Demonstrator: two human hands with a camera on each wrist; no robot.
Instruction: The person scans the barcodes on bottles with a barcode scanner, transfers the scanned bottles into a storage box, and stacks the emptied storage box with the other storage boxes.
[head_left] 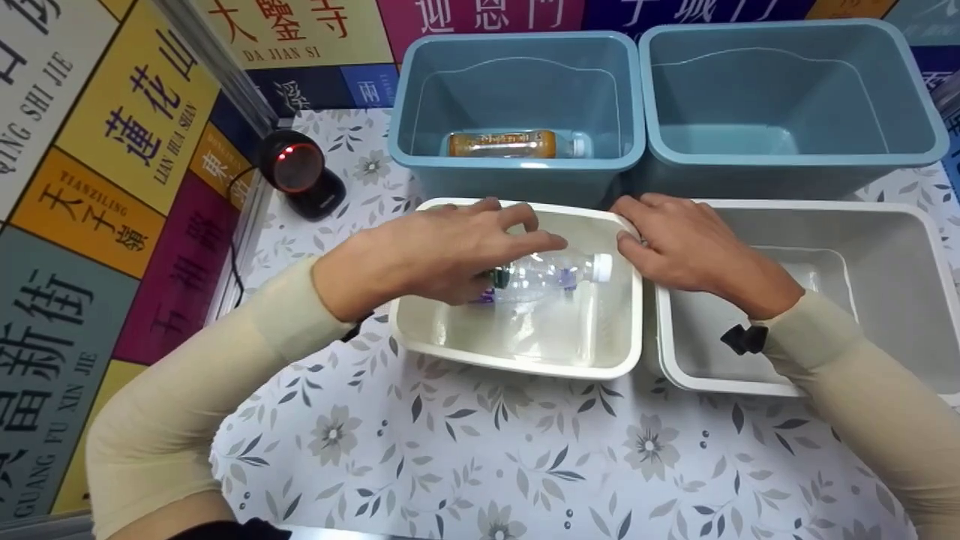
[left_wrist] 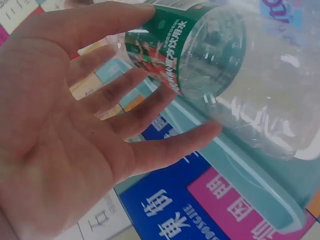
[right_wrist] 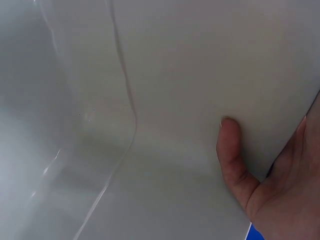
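In the head view my left hand (head_left: 439, 251) reaches down into the left white bin (head_left: 517, 364). Clear plastic bottles lie there; a white-capped bottle (head_left: 540, 274) shows purple print and points right. In the left wrist view my left hand (left_wrist: 85, 110) pinches a bottle with a green label (left_wrist: 167, 30), thumb on the label and fingertips at its far side. Whether green label and purple print belong to separate bottles is hard to tell. My right hand (head_left: 682, 244) grips that bin's back right corner; its thumb (right_wrist: 231, 150) lies against an off-white wall in the right wrist view.
Behind stand two blue bins; an orange-brown bottle (head_left: 510, 145) lies in the left blue bin (head_left: 517, 161). The right blue bin (head_left: 795, 159) stands beside it. A second white bin (head_left: 885, 225) is under my right forearm. A black scanner (head_left: 304, 176) stands at left.
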